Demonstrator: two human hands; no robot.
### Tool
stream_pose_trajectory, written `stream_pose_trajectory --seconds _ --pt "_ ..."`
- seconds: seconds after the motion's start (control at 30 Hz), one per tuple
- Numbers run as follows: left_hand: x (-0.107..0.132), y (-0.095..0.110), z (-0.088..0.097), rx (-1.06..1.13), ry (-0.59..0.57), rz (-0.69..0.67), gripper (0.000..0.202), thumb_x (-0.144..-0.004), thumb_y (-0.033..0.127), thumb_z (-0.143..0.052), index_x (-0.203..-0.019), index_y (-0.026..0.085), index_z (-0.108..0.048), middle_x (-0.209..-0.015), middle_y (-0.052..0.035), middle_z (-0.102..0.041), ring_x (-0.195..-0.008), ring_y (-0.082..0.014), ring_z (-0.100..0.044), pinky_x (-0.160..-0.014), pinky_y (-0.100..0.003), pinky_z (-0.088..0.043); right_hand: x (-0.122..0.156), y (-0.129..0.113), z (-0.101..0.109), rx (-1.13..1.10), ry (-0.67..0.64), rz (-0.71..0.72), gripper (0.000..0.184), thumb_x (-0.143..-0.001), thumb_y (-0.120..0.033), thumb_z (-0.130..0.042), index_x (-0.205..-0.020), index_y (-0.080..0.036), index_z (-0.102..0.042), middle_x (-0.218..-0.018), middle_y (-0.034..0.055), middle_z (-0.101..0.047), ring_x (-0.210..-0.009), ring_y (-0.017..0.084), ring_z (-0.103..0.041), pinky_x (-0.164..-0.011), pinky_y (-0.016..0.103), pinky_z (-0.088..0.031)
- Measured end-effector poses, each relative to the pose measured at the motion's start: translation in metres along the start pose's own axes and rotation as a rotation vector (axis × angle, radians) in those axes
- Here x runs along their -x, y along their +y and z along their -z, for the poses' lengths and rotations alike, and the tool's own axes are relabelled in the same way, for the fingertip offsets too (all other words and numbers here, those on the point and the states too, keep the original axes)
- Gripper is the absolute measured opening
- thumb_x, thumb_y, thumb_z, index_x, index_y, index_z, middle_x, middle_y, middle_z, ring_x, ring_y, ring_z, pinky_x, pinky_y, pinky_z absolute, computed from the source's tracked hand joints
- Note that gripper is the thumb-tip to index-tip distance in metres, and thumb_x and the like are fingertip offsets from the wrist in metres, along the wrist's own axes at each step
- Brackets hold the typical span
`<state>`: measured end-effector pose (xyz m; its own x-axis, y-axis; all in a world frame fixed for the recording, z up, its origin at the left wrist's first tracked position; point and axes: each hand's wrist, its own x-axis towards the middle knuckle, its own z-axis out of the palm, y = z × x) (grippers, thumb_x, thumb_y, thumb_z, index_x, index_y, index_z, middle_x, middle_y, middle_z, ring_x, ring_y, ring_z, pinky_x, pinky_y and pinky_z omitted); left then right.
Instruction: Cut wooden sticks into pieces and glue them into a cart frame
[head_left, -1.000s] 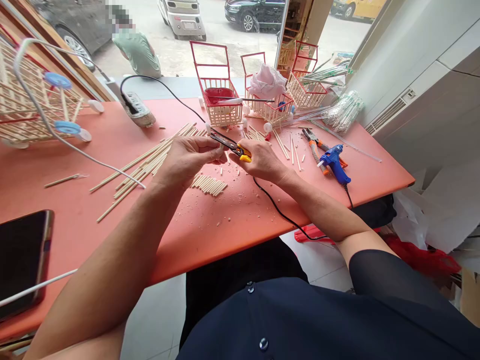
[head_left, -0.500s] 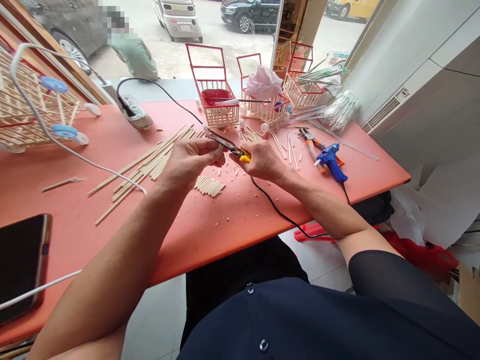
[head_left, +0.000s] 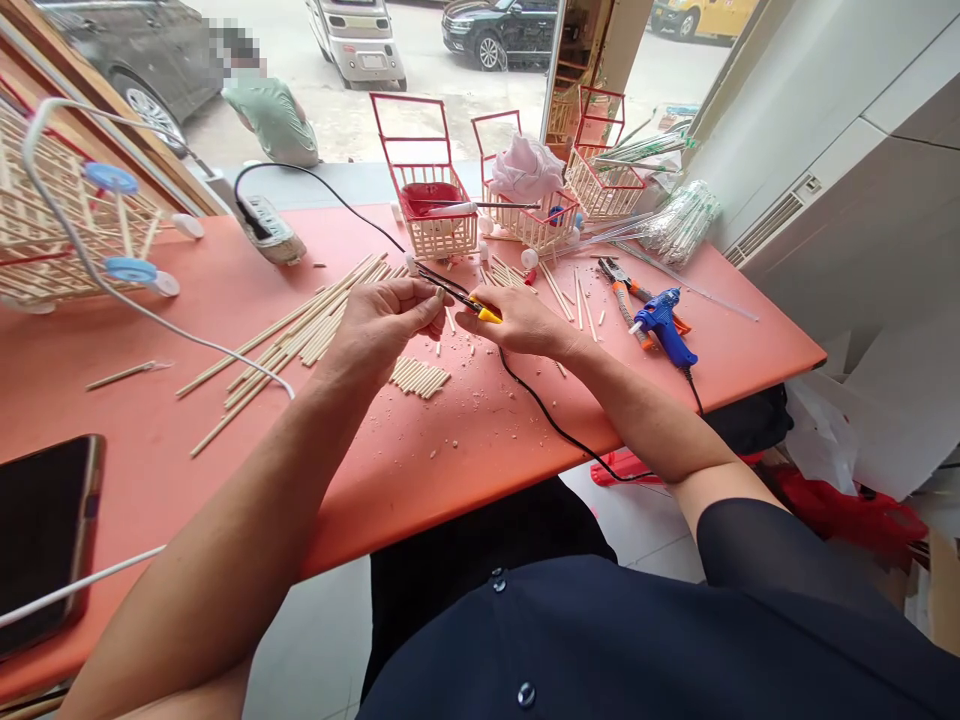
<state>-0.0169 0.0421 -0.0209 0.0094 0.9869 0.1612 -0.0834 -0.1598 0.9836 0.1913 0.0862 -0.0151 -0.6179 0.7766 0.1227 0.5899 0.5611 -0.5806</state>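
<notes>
Salmon-coloured tabletop (head_left: 420, 480), head view: both hands are held over its middle, and a slim, dark metal hand tool with a yellow handle (head_left: 487, 314) is shown between them. By the right hand (head_left: 519, 318) the yellow handle is gripped, the fingers being wrapped around it. The long axis of the tool is directed obliquely, from the right palm towards the far left, so that the metal end is carried across to the left hand (head_left: 375, 325). That end is seen just beyond the left fingertips (head_left: 435, 297); the handle end is nearer the right hand, the metal end nearer the left. The left thumb and forefinger are drawn together in a pinch, but whether a small piece is held there cannot be told, nor whether the metal is touched.

Below the hands, a row of short pale sticks (head_left: 421, 377) is laid side by side, with crumbs and loose pieces scattered around. Longer sticks (head_left: 255, 372) are spread to the left, partly covered by the left hand. To the right, a blue glue gun (head_left: 667, 328) is placed beside orange-and-grey pliers (head_left: 624, 300). At the far edge, a red-trimmed stick cart (head_left: 444, 236) is stood upright.
</notes>
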Motion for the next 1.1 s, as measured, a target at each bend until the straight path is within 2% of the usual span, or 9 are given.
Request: stream_pose_trajectory --seconds 0.3,0.4,0.47,0.6,0.67,0.73,0.9,0.97,1.1 --pt "0.004 0.004 -0.007 0.026 0.027 0.006 0.024 -0.085 0.023 -0.099 -0.072 0.015 -0.080 -0.057 -0.0012 -0.067 -0.052 -0.0098 -0.061 -0.055 -0.022 -0.051 -0.001 -0.002 0.008 -0.015 -0.112 -0.023 0.045 -0.112 -0.060 -0.059 -0.101 -0.017 -0.066 -0.101 0.0069 -0.072 -0.093 0.021 -0.060 -0.084 0.032 -0.038" --pt "0.004 0.004 -0.007 -0.023 0.042 -0.033 0.021 -0.086 0.015 -0.094 -0.071 0.016 -0.080 -0.058 -0.0009 -0.069 -0.051 -0.0090 -0.060 -0.054 -0.022 -0.050 0.001 -0.007 0.008 0.036 -0.028 -0.049 0.042 -0.111 -0.058 -0.064 -0.103 -0.016 -0.067 -0.103 0.0084 -0.074 -0.094 0.021 -0.062 -0.084 0.032 -0.038" --pt "0.005 0.004 -0.009 -0.090 0.091 -0.062 0.021 -0.088 0.007 -0.090 -0.072 0.016 -0.080 -0.059 0.0003 -0.070 -0.051 -0.0085 -0.059 -0.054 -0.023 -0.048 0.002 -0.011 0.008 0.038 0.013 -0.076 0.043 -0.110 -0.058 -0.069 -0.101 -0.016 -0.068 -0.102 0.0085 -0.075 -0.094 0.021 -0.063 -0.084 0.032 -0.039" --pt "0.007 0.004 -0.010 -0.263 0.188 -0.137 0.024 -0.093 0.000 -0.079 -0.077 0.017 -0.081 -0.060 0.0040 -0.071 -0.055 -0.0078 -0.059 -0.058 -0.024 -0.046 0.006 -0.020 0.012 -0.275 -0.160 -0.211 0.051 -0.110 -0.065 -0.070 -0.095 -0.017 -0.067 -0.092 0.0064 -0.075 -0.082 0.017 -0.067 -0.075 0.028 -0.048" --pt "0.007 0.002 -0.009 -0.289 0.190 -0.137 0.024 -0.096 0.003 -0.077 -0.077 0.018 -0.080 -0.061 0.0040 -0.070 -0.056 -0.0087 -0.059 -0.060 -0.026 -0.046 0.007 -0.021 0.014 -0.417 -0.206 -0.267 0.056 -0.107 -0.071 -0.072 -0.095 -0.017 -0.066 -0.088 0.0058 -0.075 -0.076 0.016 -0.068 -0.069 0.027 -0.051" --pt "0.005 0.000 -0.007 -0.247 0.162 -0.116 0.021 -0.096 0.009 -0.080 -0.077 0.019 -0.080 -0.061 0.0026 -0.070 -0.055 -0.0105 -0.058 -0.060 -0.029 -0.048 0.006 -0.020 0.014 -0.447 -0.198 -0.258 0.060 -0.104 -0.075 -0.074 -0.093 -0.017 -0.065 -0.086 0.0054 -0.074 -0.075 0.016 -0.068 -0.068 0.027 -0.051" --pt "0.001 -0.004 -0.003 -0.056 0.064 -0.073 0.023 -0.094 0.031 -0.090 -0.078 0.021 -0.079 -0.061 0.0007 -0.065 -0.054 -0.0106 -0.055 -0.058 -0.028 -0.048 0.002 -0.008 0.013 -0.182 -0.102 -0.064 0.057 -0.106 -0.073 -0.069 -0.092 -0.018 -0.064 -0.091 0.0047 -0.072 -0.087 0.018 -0.063 -0.078 0.029 -0.043" --pt "0.001 -0.004 -0.002 0.000 0.041 -0.035 0.024 -0.091 0.035 -0.093 -0.078 0.020 -0.079 -0.061 0.0007 -0.063 -0.053 -0.0101 -0.054 -0.055 -0.026 -0.047 0.001 -0.003 0.012 -0.109 -0.078 -0.026 0.054 -0.106 -0.071 -0.066 -0.095 -0.019 -0.064 -0.095 0.0050 -0.071 -0.090 0.019 -0.061 -0.081 0.031 -0.040" --pt "0.002 -0.002 0.000 0.083 0.001 0.023 0.025 -0.088 0.035 -0.097 -0.080 0.018 -0.081 -0.062 -0.0004 -0.063 -0.054 -0.0103 -0.056 -0.054 -0.024 -0.049 0.001 0.001 0.008 -0.104 -0.060 0.021 0.051 -0.106 -0.070 -0.060 -0.099 -0.019 -0.063 -0.098 0.0052 -0.070 -0.093 0.020 -0.059 -0.084 0.032 -0.038"
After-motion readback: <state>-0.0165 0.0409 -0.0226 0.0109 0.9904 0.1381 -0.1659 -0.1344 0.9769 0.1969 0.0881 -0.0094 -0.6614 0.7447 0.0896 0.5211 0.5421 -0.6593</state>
